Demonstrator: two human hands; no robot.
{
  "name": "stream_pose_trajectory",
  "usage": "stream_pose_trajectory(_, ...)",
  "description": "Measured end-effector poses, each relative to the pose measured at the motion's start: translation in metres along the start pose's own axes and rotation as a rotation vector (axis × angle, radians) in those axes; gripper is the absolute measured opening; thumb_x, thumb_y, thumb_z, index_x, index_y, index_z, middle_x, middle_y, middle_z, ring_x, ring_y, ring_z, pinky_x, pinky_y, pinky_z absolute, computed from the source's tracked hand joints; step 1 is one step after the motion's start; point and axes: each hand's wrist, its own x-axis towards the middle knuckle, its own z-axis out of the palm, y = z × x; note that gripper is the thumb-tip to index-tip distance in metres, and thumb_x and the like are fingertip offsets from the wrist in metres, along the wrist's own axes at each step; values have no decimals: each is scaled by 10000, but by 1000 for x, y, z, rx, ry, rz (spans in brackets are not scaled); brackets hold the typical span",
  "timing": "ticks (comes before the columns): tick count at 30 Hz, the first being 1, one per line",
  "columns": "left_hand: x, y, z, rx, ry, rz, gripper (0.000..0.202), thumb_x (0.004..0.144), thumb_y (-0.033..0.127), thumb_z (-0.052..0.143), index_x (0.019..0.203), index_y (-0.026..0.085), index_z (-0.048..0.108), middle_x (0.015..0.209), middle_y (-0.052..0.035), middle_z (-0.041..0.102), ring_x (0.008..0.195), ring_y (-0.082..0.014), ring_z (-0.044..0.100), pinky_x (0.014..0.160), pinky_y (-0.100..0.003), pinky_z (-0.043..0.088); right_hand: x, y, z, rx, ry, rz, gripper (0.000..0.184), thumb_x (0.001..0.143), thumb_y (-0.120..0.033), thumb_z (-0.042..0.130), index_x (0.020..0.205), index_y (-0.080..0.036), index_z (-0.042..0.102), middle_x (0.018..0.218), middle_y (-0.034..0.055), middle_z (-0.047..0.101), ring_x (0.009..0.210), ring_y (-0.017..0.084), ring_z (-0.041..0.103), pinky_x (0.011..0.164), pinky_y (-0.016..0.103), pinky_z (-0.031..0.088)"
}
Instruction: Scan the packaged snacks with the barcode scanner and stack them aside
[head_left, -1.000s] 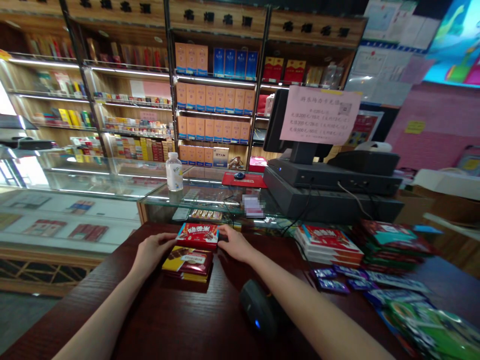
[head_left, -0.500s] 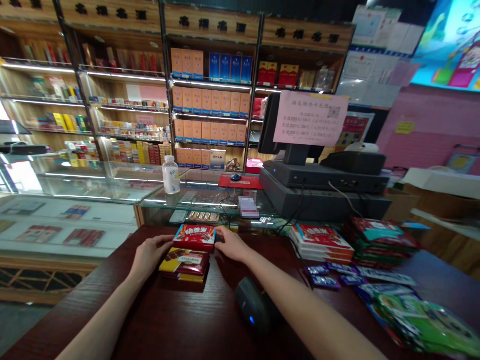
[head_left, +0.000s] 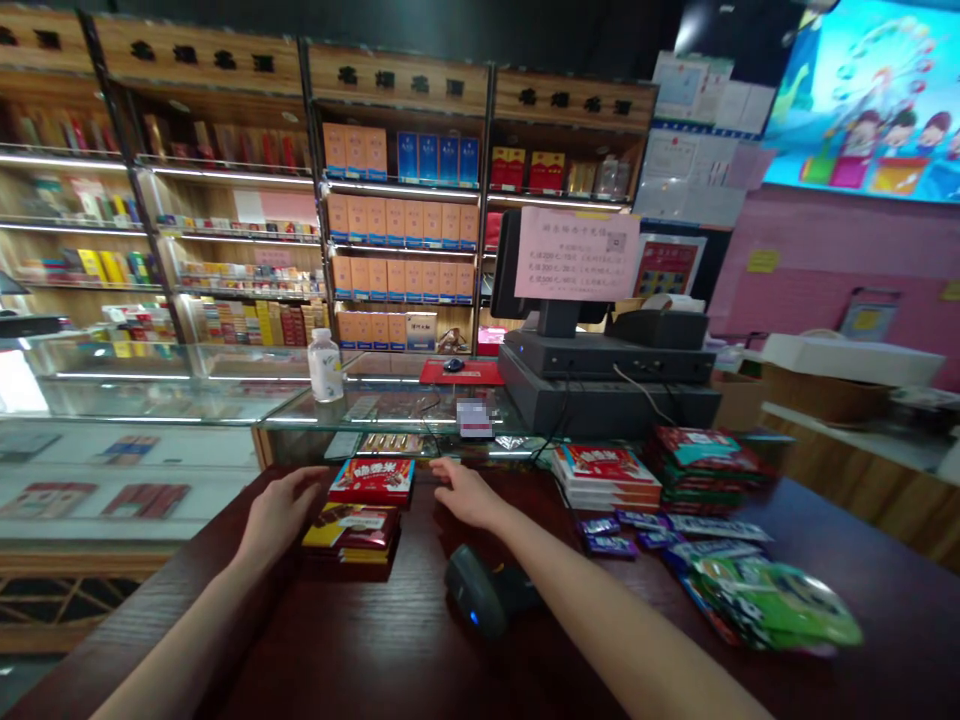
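Red chocolate-wafer pack [head_left: 371,481] lies flat at lower centre of the head view, near the far edge of the dark wood worktop [head_left: 341,640]. A stack of yellow-and-red chocolate packs [head_left: 350,535] sits directly in front of it, the two touching or nearly so. The left hand [head_left: 281,513] is open, its grip wide and holding nothing, with the fingers just beside the pack's left end. The right hand [head_left: 469,495] is also open and empty, lying flat, its fingertips [head_left: 439,467] just right of the pack.

A black barcode scanner [head_left: 471,590] lies close below the right hand, beside the right forearm. Further right are a pile of red boxes [head_left: 606,478], purple bars [head_left: 607,535] and green snack bags [head_left: 772,605]. A glass display case [head_left: 390,420] runs along the worktop's far edge, just behind the red pack, and a cash register [head_left: 600,365] stands on it at right.
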Motion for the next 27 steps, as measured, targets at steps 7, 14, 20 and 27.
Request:
stream_pose_trajectory(7, -3, 34, 2, 44, -46, 114, 440, 847, 440, 424, 1105, 247, 723, 969, -34, 783, 899, -228, 723, 746, -258, 489, -28, 2, -26, 10, 42, 2, 518, 758, -66, 591, 1253, -217, 603, 1283, 97, 685, 1200, 243, 643, 1049, 399, 477)
stream_pose_trajectory(14, -9, 84, 10, 52, -72, 239, 437, 849, 435, 413, 1095, 262, 730, 1036, -40, 773, 985, -252, 704, 855, -303, 488, -61, 7, -61, -22, 122, -9, 504, 771, -58, 569, 1255, -192, 601, 1287, 108, 680, 1210, 234, 635, 1054, 396, 472)
stream_pose_trajectory(20, -15, 137, 28, -51, -132, 341, 400, 839, 456, 462, 1047, 263, 744, 1024, -30, 781, 960, -246, 714, 860, -308, 504, -89, 27, -97, -71, 212, -1, 501, 772, -61, 573, 1258, -177, 610, 1253, 119, 693, 1178, 240, 648, 1057, 420, 466)
stream_pose_trajectory(27, -17, 195, 65, -63, -201, 494, 358, 860, 352, 458, 1070, 242, 727, 1070, -31, 771, 1035, -232, 695, 950, -343, 496, -119, 64, -142, -104, 317, 88, 494, 777, -68, 575, 1261, -165, 603, 1264, 120, 684, 1198, 236, 633, 1067, 408, 451)
